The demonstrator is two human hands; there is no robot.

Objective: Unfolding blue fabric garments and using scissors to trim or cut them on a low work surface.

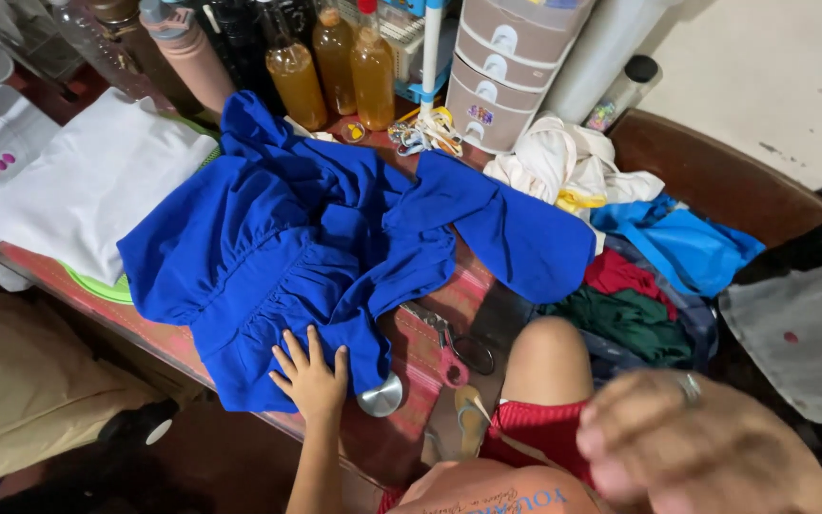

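the left hand (312, 376) is laid flat, palm down, on the lower hem of a crumpled royal-blue fabric garment (287, 247), with the fingers (289, 354) spread open and nothing gripped; the cloth is only pressed under the palm. the garment is spread across a red patterned tabletop (411, 352), its gathered body towards the left and one wide sleeve stretched out to the right. just beside the hand, a round silver metal disc (381, 397) is seen at the garment's lower edge, and a pair of scissors with red and black handles (454, 347) lies near it on the table.

the right hand (692, 447) is seen blurred and close to the camera at the lower right, a ring on one finger; whether it is clenched or holding anything cannot be told.

a folded white cloth (97, 176) lies to the left of the garment, touching it. a heap of white, light-blue, red and green clothes (630, 257) is piled to the right. amber-filled clear bottles (335, 67) are stood behind the garment.
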